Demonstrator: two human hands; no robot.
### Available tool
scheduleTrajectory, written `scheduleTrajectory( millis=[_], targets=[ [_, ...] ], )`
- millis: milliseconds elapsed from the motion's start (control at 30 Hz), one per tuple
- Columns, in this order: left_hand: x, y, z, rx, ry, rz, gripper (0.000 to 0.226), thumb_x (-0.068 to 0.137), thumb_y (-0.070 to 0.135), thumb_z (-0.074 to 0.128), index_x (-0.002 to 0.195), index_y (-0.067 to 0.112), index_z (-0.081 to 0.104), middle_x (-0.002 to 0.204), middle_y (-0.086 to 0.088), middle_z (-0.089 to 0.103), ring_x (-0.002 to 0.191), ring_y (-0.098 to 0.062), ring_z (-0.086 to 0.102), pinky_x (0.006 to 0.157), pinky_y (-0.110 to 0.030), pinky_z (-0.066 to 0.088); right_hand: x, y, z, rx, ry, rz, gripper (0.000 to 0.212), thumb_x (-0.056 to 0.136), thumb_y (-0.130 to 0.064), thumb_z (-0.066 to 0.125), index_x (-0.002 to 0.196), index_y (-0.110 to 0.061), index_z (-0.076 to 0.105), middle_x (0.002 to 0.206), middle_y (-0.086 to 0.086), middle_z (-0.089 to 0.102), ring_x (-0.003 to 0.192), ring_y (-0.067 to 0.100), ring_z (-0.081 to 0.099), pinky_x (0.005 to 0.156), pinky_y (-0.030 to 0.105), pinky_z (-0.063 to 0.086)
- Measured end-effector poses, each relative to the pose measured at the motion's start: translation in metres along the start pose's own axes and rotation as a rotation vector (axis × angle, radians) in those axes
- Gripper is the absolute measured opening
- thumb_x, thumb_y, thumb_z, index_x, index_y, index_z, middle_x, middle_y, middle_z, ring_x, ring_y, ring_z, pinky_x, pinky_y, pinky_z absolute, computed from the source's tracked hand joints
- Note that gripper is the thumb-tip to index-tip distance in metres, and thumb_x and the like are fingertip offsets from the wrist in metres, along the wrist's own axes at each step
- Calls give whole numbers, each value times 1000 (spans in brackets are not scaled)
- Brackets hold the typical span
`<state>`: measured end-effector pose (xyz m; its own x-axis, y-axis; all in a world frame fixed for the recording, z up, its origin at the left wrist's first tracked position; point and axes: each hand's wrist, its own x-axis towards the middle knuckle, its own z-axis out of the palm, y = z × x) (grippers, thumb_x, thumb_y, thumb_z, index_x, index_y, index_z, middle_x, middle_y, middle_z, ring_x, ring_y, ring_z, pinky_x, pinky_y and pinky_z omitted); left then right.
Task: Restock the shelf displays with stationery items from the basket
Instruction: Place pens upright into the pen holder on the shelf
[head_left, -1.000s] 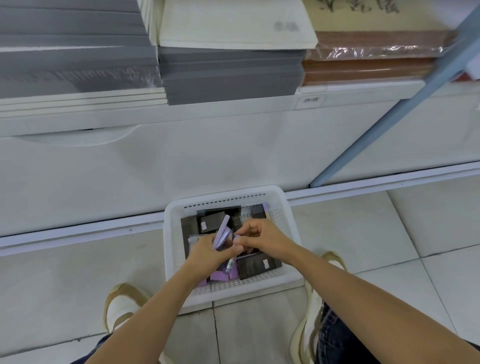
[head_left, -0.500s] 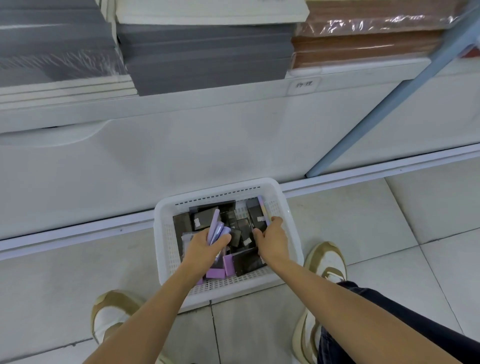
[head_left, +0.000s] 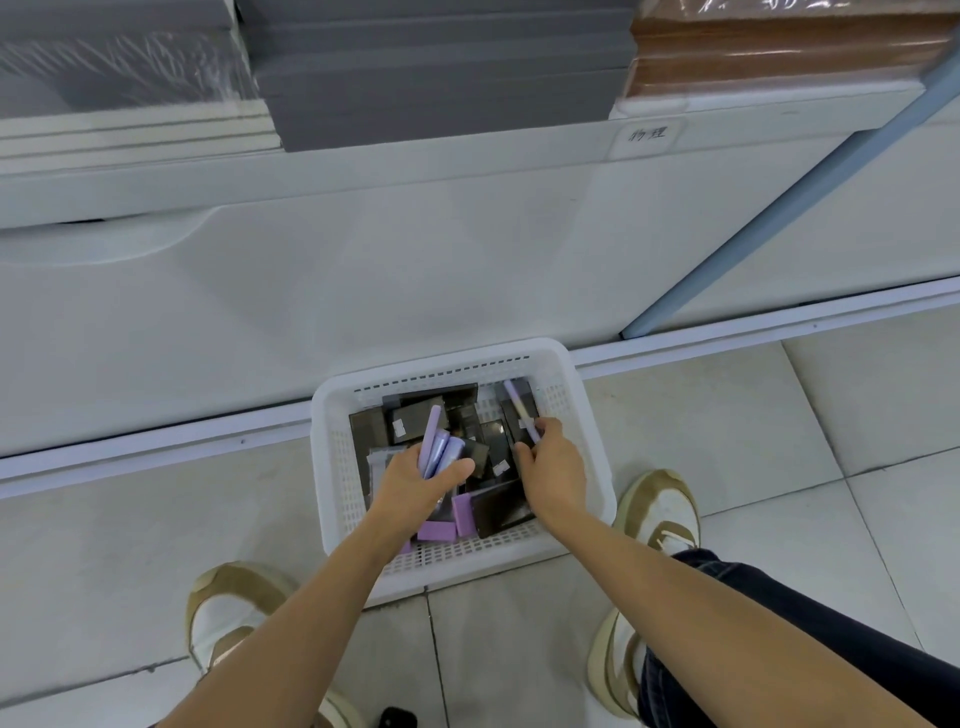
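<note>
One purple pen (head_left: 518, 409), long axis toward the far wall of the basket (head_left: 447, 349), is pinched at its near end by the right grip (head_left: 553, 465); left grip (head_left: 415, 480) clasps a purple bundle (head_left: 440, 451).

Your left hand (head_left: 415, 483) grips a bunch of slim lilac items (head_left: 439, 452) over the middle of a white basket (head_left: 592, 441) on the tiled floor (head_left: 727, 415). Your right hand (head_left: 553, 467) pinches a lilac pen (head_left: 517, 402) lying toward the basket's far right corner. Dark packets (head_left: 415, 415) fill the basket, with lilac blocks (head_left: 436, 531) by its near edge
</note>
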<state>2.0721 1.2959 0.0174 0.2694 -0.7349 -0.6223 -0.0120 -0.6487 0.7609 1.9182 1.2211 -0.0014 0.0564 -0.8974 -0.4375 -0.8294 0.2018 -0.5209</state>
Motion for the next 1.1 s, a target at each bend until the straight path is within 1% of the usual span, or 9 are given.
scheduleTrajectory(
  millis=[100,233,400,500,667,800,900,1000,1100],
  targets=[
    [0,-1,-1,-10,10,-3,19,84,36,71,89,22,59,79,-4,61,69,-14,58,57,-20,51,4,-3,-2,-32,3,-7,38,97,-21,55,132,-12,41,102,6,66,81,17,62,64,26,47],
    [0,0,-3,-40,26,-6,15,86,34,70,89,25,58,82,-4,61,73,-15,59,58,-20,50,6,0,-4,-148,11,-39,41,95,-21,58,130,-10,39,86,2,60,68,13,55,50,17,35],
    [-1,-1,-2,-53,34,2,15,87,32,70,87,22,58,79,-5,59,70,-16,57,57,-21,50,5,2,-2,-169,-8,24,40,93,-21,61,125,-9,40,91,4,60,71,14,53,59,26,41],
    [-2,0,-2,-54,33,4,15,87,32,69,88,21,58,79,-5,58,71,-16,56,59,-24,50,8,-2,-1,-209,-31,22,33,92,-22,63,117,-9,45,99,8,65,80,20,62,61,27,43],
    [-4,-1,-3,-39,40,2,19,88,32,68,90,15,59,80,-8,57,71,-18,56,60,-25,50,12,-4,-2,-335,-66,-24,20,97,-29,55,104,-10,55,92,7,66,78,19,63,66,32,53],
    [-2,-2,-3,-27,55,6,19,90,29,65,91,10,60,77,-10,61,65,-16,56,54,-21,48,10,-7,-9,-67,-79,-125,13,96,-31,57,94,-18,58,69,-6,57,59,5,52,52,18,38],
    [1,1,2,-91,92,1,19,90,30,65,96,12,61,72,-4,65,64,-17,58,60,-31,50,4,-18,-16,250,-363,-182,12,95,-29,58,92,-17,61,63,-6,57,54,5,52,55,17,44],
    [5,7,10,-138,155,-10,20,88,38,68,90,20,59,75,-5,62,65,-19,55,60,-33,48,-5,-31,-25,330,-565,-209,19,97,-29,56,94,-13,67,53,-14,58,50,-3,51,54,10,43],
    [7,9,16,-179,218,-29,22,85,38,71,81,20,59,74,-8,60,66,-21,55,58,-31,51,-5,-37,-37,342,-581,-227,23,96,-26,57,97,-6,69,49,-18,58,45,-7,51,49,4,37]
  ],
)
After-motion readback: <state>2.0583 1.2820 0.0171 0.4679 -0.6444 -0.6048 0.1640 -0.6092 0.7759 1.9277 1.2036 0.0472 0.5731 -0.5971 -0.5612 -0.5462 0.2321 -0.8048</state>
